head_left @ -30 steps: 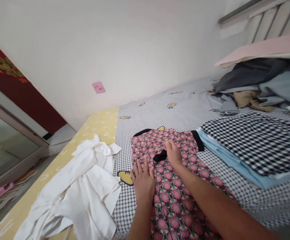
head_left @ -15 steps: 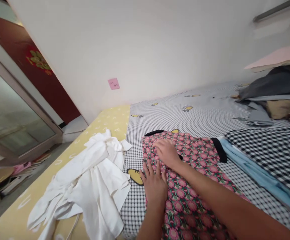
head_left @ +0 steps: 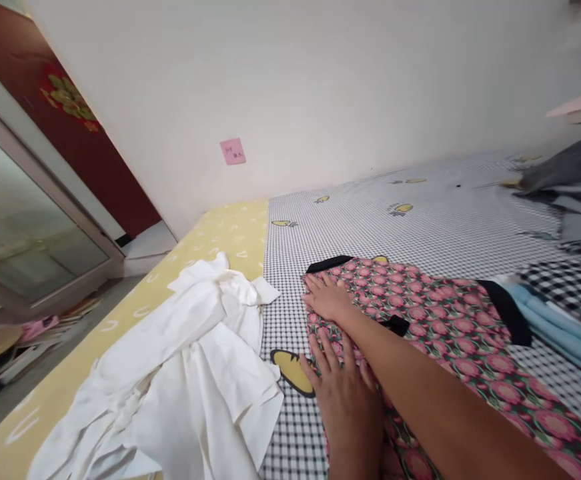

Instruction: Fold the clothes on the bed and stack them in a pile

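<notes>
A pink floral garment [head_left: 470,347] with black trim lies spread on the bed. My right hand [head_left: 327,299] rests flat on its upper left part, just below the black neckline [head_left: 329,264], fingers spread. Nearer to me, my left hand [head_left: 347,387] presses flat by the garment's left edge with its fingers apart. The right forearm crosses over the cloth and hides part of it. A black band [head_left: 395,325] shows beside that forearm, and a black cuff [head_left: 506,312] edges the sleeve at the right. To the left lies a crumpled white garment [head_left: 185,367].
The bed has a checked sheet [head_left: 340,220] and a yellow strip [head_left: 233,230]. On the right are a light blue garment [head_left: 560,327], a black-and-white checked cloth [head_left: 565,283] and a pile of dark clothes [head_left: 570,167]. A white wall [head_left: 320,87] stands behind.
My right hand has slid towards the neckline, its fingers flatter and more spread. The left hand stays on the garment's left edge. The view has shifted a little, moving the bed items rightward.
</notes>
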The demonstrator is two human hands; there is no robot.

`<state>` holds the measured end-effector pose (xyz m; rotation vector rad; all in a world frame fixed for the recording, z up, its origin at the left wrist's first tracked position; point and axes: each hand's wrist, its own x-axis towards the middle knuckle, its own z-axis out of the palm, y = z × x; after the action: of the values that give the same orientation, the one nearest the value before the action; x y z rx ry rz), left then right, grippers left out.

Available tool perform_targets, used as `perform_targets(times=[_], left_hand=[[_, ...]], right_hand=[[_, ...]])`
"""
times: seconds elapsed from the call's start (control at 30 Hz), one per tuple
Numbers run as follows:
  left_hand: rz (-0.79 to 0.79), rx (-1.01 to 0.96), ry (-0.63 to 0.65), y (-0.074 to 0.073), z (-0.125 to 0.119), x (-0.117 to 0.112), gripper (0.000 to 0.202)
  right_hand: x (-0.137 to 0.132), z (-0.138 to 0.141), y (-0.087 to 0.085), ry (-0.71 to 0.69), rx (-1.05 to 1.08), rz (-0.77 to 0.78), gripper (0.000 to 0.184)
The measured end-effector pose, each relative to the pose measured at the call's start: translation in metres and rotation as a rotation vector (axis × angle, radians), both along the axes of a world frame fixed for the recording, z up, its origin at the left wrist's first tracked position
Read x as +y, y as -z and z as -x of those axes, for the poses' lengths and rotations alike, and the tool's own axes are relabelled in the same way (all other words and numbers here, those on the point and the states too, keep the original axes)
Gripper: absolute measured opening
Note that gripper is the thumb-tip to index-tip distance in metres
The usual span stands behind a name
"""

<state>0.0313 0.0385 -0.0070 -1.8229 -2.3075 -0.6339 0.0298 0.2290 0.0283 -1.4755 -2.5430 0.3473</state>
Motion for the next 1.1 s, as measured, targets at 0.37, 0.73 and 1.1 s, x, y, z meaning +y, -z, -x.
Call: perform_targets(times=[0.37,0.73,1.1], left_hand=[[-0.011,-0.022,-0.011,-0.011,0.001,-0.004,0.045],[0.039,0.147,-0.004,-0.023,0.001,-0.003,0.052],[0.271,0.193,0.029,-0.041,0.0,-0.01,0.056]], right_hand=[[-0.089,-0.076,0.006,-0.182,0.009,-0.132,0.056],[-0.165,-0.217,0.028,-0.003,0.025,-0.315,0.049],[-0.169,-0.21,0.015,0.053,0.052,-0.323,0.05]])
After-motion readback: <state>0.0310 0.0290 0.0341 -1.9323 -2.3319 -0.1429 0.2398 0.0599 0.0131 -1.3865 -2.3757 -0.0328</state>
